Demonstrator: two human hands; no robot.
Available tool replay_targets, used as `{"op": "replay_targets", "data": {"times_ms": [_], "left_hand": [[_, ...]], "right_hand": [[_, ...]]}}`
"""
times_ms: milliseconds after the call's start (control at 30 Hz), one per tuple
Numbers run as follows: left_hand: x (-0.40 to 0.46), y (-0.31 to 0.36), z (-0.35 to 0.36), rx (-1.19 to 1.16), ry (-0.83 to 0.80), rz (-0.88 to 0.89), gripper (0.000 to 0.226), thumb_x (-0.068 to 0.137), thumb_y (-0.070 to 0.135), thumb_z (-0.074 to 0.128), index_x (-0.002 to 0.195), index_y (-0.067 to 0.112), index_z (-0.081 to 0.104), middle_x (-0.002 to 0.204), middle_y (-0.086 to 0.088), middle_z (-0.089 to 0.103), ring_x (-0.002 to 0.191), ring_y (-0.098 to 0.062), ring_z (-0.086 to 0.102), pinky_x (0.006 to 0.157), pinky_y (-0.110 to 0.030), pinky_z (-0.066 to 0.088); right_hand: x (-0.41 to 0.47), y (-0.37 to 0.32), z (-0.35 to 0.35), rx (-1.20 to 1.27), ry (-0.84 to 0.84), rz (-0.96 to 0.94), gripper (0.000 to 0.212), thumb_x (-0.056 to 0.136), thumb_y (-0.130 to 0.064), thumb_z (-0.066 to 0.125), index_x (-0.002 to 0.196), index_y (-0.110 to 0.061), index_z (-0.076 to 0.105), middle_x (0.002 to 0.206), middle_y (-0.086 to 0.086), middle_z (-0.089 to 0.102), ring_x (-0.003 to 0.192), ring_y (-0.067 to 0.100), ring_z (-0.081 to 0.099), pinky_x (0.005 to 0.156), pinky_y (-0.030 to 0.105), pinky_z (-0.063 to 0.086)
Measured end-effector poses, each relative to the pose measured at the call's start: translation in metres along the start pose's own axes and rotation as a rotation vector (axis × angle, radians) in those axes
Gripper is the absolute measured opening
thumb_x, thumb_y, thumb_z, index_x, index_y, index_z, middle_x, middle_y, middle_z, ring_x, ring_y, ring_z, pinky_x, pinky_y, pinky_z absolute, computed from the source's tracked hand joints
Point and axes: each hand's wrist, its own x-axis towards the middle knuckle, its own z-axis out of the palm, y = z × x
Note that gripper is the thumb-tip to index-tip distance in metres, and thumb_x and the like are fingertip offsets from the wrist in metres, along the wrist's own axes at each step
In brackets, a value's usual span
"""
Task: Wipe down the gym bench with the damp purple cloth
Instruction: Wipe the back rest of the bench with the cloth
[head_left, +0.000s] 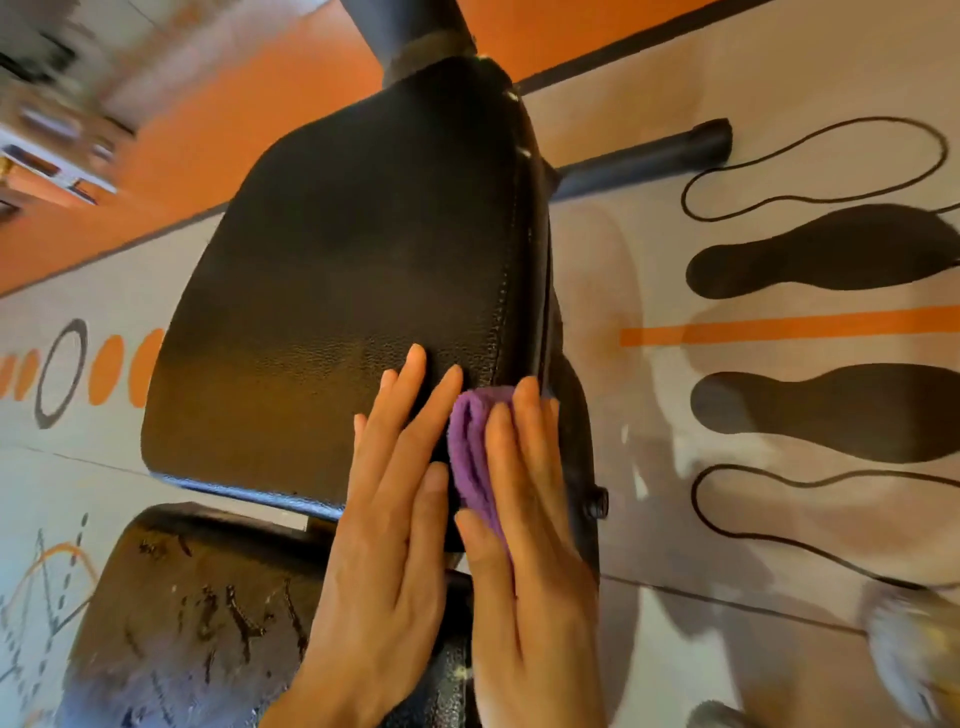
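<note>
Both hands lie flat and side by side near six o'clock: the left hand (384, 525) rests open-palmed on the pad with fingers spread and nothing in it, while the right hand (530, 514) presses down, fingers extended, on the folded purple cloth (470, 457), pinning it under the palm rather than gripping it. That cloth shows as a narrow roll between the two hands, at the near right corner of the gym bench (358, 260), hard by the stitched right edge. From the hands the black pad runs away toward twelve o'clock, its long axis tilted slightly right, so most of the unwiped surface lies ahead and to the left at about eleven. Since the right hand bears on the cloth, the stroke would likely be its push forward. A second, scuffed pad (197, 613) sits at seven o'clock, and printed footprints (831, 254) mark the floor at three.
</note>
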Motion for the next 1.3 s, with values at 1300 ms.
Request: {"op": "replay_targets", "data": {"times_ms": [1300], "left_hand": [[0.121,0.001,-0.002,0.040,-0.029,0.126,0.046,0.104,0.020,0.035,0.150,0.022,0.036,0.159,0.010,0.031,0.149,-0.005,0.022,0.123,-0.045,0.019]], "right_hand": [[0.140,0.021,-0.007,0.562,0.229,0.242,0.043,0.097,-0.012,0.052,0.140,-0.014,0.047,0.143,-0.006,0.050,0.128,0.002,0.049,0.104,0.026,0.045]]}}
